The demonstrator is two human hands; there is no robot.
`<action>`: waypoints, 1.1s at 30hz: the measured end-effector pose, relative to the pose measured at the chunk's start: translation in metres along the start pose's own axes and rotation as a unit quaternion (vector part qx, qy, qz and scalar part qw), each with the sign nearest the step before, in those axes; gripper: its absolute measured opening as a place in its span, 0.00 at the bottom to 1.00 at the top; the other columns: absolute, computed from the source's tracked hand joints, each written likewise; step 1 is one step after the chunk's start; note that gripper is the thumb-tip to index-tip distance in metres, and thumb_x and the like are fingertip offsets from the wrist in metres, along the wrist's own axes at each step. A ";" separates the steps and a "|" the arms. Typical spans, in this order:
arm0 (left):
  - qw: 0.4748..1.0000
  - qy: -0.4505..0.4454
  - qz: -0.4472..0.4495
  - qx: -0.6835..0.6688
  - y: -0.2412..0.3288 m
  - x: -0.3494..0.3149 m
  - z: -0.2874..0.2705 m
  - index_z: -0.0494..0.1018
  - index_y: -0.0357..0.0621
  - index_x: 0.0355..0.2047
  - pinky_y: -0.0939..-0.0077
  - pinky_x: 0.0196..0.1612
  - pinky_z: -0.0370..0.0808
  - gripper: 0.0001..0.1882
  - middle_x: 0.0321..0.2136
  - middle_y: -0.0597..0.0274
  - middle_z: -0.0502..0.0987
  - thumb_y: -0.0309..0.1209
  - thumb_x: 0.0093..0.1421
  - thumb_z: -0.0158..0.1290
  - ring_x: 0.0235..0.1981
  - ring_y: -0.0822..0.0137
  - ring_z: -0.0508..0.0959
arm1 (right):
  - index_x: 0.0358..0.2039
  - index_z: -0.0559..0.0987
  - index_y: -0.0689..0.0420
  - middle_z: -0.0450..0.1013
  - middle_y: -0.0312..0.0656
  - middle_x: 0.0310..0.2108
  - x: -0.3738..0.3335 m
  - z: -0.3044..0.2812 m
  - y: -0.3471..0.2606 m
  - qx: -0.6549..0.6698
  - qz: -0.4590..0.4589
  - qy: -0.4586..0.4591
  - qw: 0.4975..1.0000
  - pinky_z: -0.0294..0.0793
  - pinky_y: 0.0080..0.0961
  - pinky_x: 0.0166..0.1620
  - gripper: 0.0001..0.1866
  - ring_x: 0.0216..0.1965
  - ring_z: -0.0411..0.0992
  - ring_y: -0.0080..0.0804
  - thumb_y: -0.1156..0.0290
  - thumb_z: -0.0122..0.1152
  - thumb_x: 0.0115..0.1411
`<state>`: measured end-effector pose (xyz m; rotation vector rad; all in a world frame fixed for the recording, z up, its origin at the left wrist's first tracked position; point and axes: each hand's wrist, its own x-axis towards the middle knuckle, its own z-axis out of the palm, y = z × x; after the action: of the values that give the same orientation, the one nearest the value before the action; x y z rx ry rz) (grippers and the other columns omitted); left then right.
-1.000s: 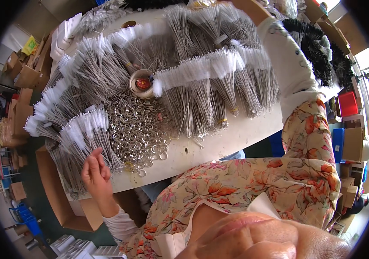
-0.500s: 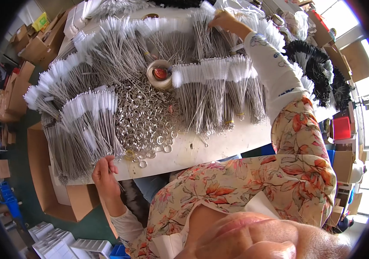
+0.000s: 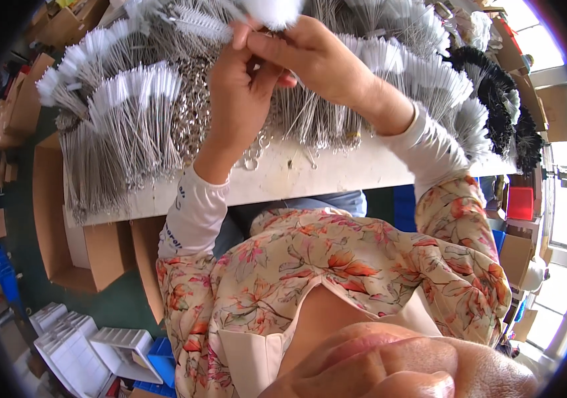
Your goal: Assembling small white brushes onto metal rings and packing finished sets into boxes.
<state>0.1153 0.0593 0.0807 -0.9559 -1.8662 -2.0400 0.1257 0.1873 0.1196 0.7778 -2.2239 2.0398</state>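
Above the far part of the table my two hands meet, fingers closed together. My left hand [image 3: 236, 109] and my right hand [image 3: 326, 63] pinch around wire-handled tube brushes. One white bristle head [image 3: 200, 25] sticks out to the left of the fingers, and a fluffy white brush head [image 3: 275, 12] rises beyond them. Which fingers grip which wire is partly hidden by the hands. Below and behind my left hand lies a heap of metal rings [image 3: 194, 99]. A row of white brushes with wire stems [image 3: 310, 126] lies under my right hand.
More white brush bundles [image 3: 134, 99] cover the table's left side, and black brushes [image 3: 496, 99] lie at the right. A few loose rings [image 3: 252, 162] rest near the white table edge [image 3: 336, 172]. An open cardboard box [image 3: 74, 265] and white plastic bins [image 3: 78, 351] stand at the left below.
My right hand has come back from the far bundles toward the middle. My left hand has risen from the table's near left edge to meet it. The head view has shifted.
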 end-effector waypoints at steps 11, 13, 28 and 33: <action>0.968 -0.169 0.085 0.166 -0.004 -0.041 -0.021 0.71 0.34 0.40 0.79 0.31 0.74 0.15 0.30 0.60 0.74 0.20 0.50 0.56 0.32 0.68 0.78 | 0.53 0.67 0.61 0.68 0.40 0.47 -0.059 0.038 0.024 0.104 -0.037 0.041 0.993 0.65 0.22 0.50 0.26 0.47 0.66 0.26 0.69 0.60 0.54; 0.959 -0.132 0.123 0.220 0.005 -0.044 -0.023 0.71 0.35 0.39 0.79 0.30 0.74 0.14 0.30 0.60 0.74 0.21 0.51 0.57 0.30 0.69 0.78 | 0.53 0.68 0.60 0.68 0.41 0.47 -0.062 0.037 0.015 0.139 -0.079 0.032 0.987 0.65 0.24 0.50 0.27 0.48 0.66 0.26 0.68 0.61 0.53; 0.948 -0.048 0.182 0.257 -0.039 -0.125 0.011 0.75 0.43 0.39 0.72 0.37 0.71 0.15 0.42 0.57 0.70 0.20 0.48 0.57 0.34 0.62 0.74 | 0.40 0.72 0.59 0.73 0.34 0.30 -0.113 0.026 0.093 0.542 0.092 0.152 0.821 0.71 0.21 0.37 0.10 0.29 0.69 0.21 0.67 0.45 0.64; 0.972 -0.165 0.041 0.164 -0.062 -0.175 0.001 0.75 0.43 0.34 0.70 0.34 0.72 0.10 0.32 0.58 0.74 0.22 0.49 0.58 0.32 0.61 0.74 | 0.26 0.75 0.58 0.68 0.33 0.22 -0.145 -0.035 0.038 -0.372 0.206 -0.127 0.896 0.66 0.16 0.26 0.11 0.24 0.69 0.20 0.66 0.51 0.61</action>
<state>0.2149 0.0251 -0.0721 -1.3092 -2.1943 -1.5302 0.2274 0.2705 0.0390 0.5293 -3.1899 0.9976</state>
